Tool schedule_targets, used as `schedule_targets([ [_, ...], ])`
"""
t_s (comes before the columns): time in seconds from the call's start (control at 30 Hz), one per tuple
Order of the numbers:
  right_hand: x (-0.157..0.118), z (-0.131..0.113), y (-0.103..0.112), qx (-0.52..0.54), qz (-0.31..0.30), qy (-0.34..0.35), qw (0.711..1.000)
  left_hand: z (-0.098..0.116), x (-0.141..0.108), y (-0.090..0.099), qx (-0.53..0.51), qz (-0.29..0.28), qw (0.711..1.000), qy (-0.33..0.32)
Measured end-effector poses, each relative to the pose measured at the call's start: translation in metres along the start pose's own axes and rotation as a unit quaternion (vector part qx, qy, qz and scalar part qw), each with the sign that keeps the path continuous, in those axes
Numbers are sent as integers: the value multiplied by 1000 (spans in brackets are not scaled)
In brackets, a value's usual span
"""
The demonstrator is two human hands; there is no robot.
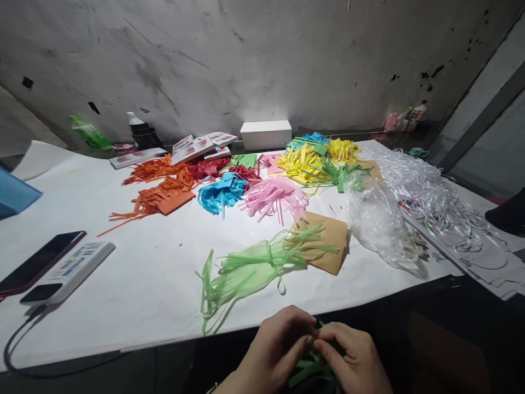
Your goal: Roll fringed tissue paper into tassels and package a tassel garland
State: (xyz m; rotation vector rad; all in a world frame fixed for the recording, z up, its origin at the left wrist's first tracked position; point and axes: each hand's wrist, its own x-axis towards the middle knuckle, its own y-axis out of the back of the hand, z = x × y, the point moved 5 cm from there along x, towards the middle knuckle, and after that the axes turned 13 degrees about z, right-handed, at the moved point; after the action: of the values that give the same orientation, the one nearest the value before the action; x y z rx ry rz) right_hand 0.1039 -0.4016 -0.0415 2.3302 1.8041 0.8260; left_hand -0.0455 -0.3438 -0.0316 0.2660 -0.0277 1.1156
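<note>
Pinches dark green strips (311, 373) between left hand (275, 350) and right hand (355, 355), with fingers curled closed and thumbs nearly meeting, just off the near edge of the worktop (143, 284). Hides part of the strips behind the fingers. Just beyond the hands, shows a light green bundle (254, 269) lying partly over a brown packet (330, 247). Farther beyond, shows pink strips (276, 198), blue strips (222, 191) and yellow strips (302, 164). Well left of the hands, shows a phone (39, 261); beyond and to their right, a clear plastic bag (367, 219).
</note>
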Motion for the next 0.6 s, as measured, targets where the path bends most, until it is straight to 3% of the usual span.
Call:
schedule_targets([
  [0.2, -1, -1, 2, 8, 27, 32, 999, -7, 0, 6, -21, 49, 998, 18],
  [0.37, -2, 0, -4, 23, 14, 6, 1000, -12, -2, 8, -78, 61, 994, 47],
  [0.47, 1, -9, -12, -38, 41, 107, 993, -6, -5, 11, -7, 79, 995, -65],
  [0.53, 2, -15, -18, -90, 86, 187, 975, 1, -9, 14, 55, 94, 981, -160],
  [0.6, 2, -17, -28, -127, 106, 237, 957, 5, -12, 19, 99, 114, 966, -209],
])
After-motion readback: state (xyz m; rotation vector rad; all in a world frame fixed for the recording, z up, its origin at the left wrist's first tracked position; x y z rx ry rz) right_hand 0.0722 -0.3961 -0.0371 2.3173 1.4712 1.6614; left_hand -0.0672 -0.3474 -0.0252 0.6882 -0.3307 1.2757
